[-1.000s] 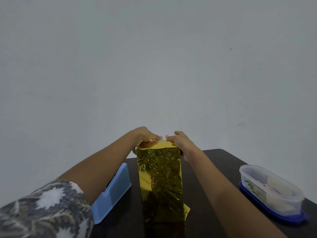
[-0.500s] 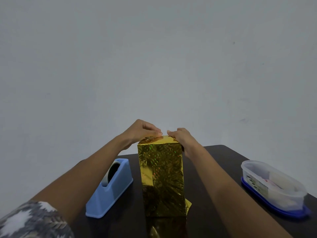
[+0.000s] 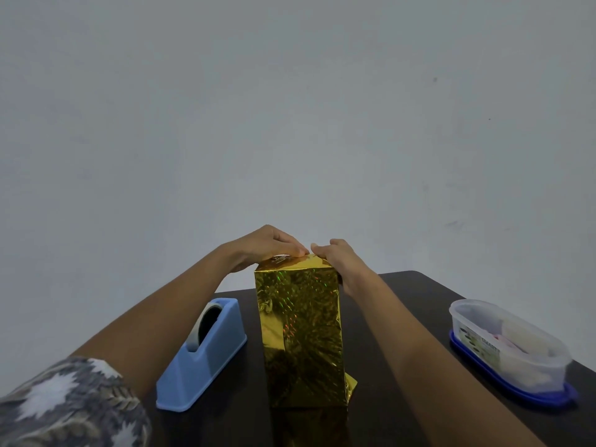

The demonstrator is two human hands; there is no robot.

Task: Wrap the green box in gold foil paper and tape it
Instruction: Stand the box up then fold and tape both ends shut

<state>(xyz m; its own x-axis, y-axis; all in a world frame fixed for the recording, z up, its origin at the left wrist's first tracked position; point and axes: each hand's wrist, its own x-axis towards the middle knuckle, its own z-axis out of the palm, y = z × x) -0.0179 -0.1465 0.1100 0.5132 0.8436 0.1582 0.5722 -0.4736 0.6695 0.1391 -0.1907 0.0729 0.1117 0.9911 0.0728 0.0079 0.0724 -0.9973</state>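
On the dark desk (image 3: 403, 317), in the middle between both forearms, the box (image 3: 300, 337) stands upright on its short end. It is fully covered with gold foil paper (image 3: 301, 298), so its own colour does not show anywhere. The paper is shiny, with small rainbow sparkles and some wrinkles. At the bottom right corner a small flap of foil (image 3: 351, 387) sticks out and lies on the desk.

Both hands are at the top end of the box. The left hand (image 3: 271, 245) has its fingers bent, and its fingertips pinch the foil at the far edge of the top face. The right hand (image 3: 335, 259) holds the top right corner of the box: its thumb lies on the top edge, just beside the left fingertips, and its other fingers go behind the box, where I cannot see them.

Just left of the box stands a blue tape dispenser (image 3: 206, 359) with a roll of tape (image 3: 206, 321) in it. Well apart, at the right edge of the desk, a clear plastic container (image 3: 506, 346) sits on a blue lid (image 3: 516, 395); its contents are not clear to me. A patterned sleeve (image 3: 64, 408) covers the left upper arm. Behind the desk is a plain grey wall (image 3: 290, 108).
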